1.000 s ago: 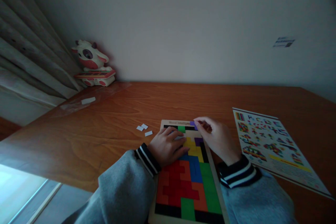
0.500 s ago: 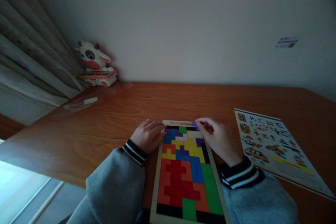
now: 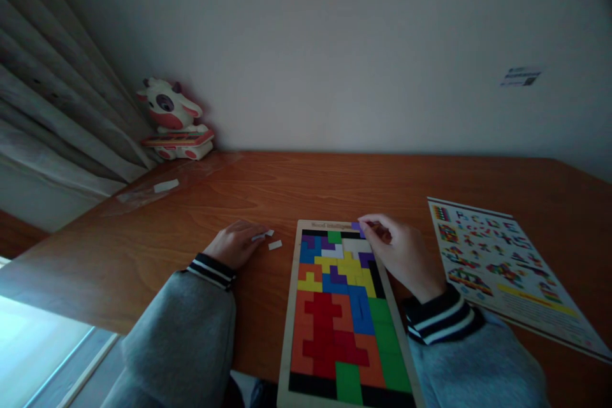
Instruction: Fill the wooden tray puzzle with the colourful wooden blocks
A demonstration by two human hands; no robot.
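Note:
The wooden block puzzle board (image 3: 291, 312) lies in front of me, filled with coloured pieces such as red (image 3: 324, 331), green (image 3: 389, 350) and blue (image 3: 361, 312). My right hand (image 3: 401, 252) is at its far right corner, thumb and fingertips closed on a purple puzzle piece (image 3: 356, 226) over the frame's top edge. The fingers hide part of that piece. My left hand (image 3: 234, 243) lies on the table left of the board, fingers extended. Small white strips (image 3: 275, 245) lie by its fingertips, one partly under them.
A printed instruction sheet (image 3: 511, 274) lies on the table (image 3: 306, 182) to the right. A toy cow with a keyboard (image 3: 176, 121) stands at the back left by the curtain (image 3: 52, 95). Clear tape with a white scrap (image 3: 166, 186) is on the left edge.
My left hand has moved left, off the board's left edge, and small white strips now show beside it. My right hand stays at the corner with the purple piece.

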